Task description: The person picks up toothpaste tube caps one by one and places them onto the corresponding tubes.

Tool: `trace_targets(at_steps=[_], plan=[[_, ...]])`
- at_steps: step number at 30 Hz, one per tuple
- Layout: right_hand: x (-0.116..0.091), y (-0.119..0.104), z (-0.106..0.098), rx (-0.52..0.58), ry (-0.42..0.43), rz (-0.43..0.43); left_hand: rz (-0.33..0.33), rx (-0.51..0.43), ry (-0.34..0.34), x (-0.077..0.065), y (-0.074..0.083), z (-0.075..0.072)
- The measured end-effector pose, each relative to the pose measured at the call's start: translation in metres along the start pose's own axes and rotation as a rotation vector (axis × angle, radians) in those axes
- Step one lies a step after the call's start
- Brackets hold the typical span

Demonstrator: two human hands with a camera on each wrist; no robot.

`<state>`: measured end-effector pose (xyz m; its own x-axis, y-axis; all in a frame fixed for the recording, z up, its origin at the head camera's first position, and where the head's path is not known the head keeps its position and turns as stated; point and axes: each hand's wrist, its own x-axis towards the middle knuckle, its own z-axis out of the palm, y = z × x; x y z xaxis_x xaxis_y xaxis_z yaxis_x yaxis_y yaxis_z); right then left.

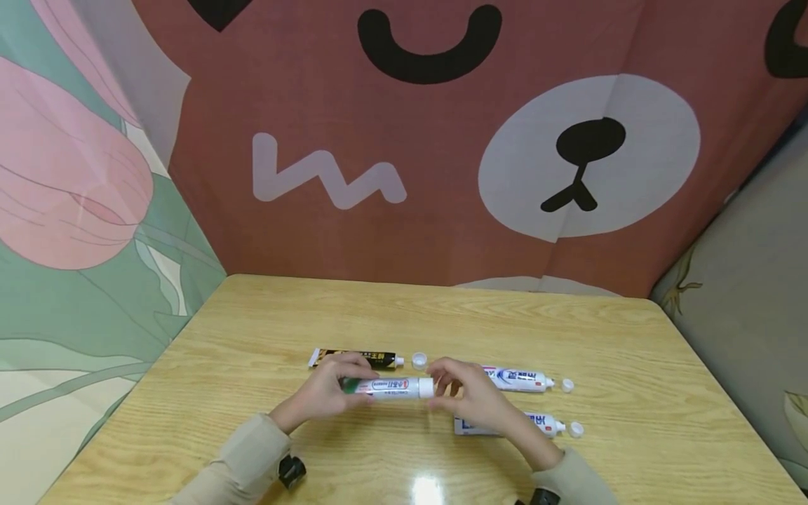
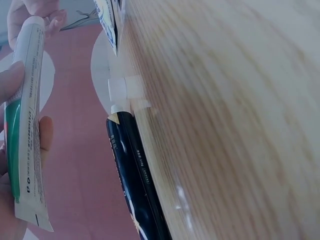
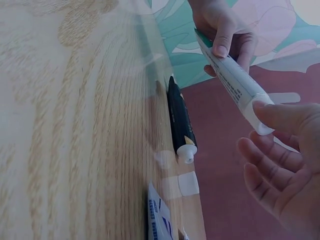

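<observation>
A red-brown backdrop cloth with a printed face fills 12 o'clock behind the wood-grain counter. Two beige sleeves reach in from 7 and 5 o'clock.

The left hand has its grip clamped on the white-and-green tube, thumb on the near side and fingers on the far side. The tube is held above the counter at its near-middle, white cap pointing to 3 o'clock. The right hand has thumb and fingers around that cap; whether its grip is pinching cannot be told.

Taking the held tube as the clock's centre, one white-and-blue tube lies at 3 o'clock and a second blue-lettered tube between 3 and 4, partly behind the right arm. A black tube lies at 10. All three are uncapped, nozzles toward 3 o'clock.

Smallest are three loose white caps, one just beside each nozzle.
</observation>
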<state>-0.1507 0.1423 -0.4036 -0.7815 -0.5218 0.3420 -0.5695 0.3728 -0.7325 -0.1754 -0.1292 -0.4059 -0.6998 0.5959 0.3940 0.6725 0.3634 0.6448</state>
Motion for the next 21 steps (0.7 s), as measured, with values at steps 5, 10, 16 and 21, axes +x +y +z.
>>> trace_targets(at_steps=[5,10,16,21], plan=[[-0.0004,-0.0017,0.0,-0.012,-0.018,0.046,0.024,-0.005,0.002,-0.0005,-0.0018,0.0005],[-0.0007,-0.001,-0.0009,-0.013,-0.056,0.051,0.041,-0.011,0.008,-0.001,-0.0022,0.001],[-0.0002,0.0006,0.0002,-0.023,-0.043,0.033,0.021,-0.02,0.005,-0.0001,0.0,0.0001],[0.0013,0.0003,0.0019,-0.025,0.003,0.017,0.003,-0.01,0.002,-0.0006,0.0012,-0.0003]])
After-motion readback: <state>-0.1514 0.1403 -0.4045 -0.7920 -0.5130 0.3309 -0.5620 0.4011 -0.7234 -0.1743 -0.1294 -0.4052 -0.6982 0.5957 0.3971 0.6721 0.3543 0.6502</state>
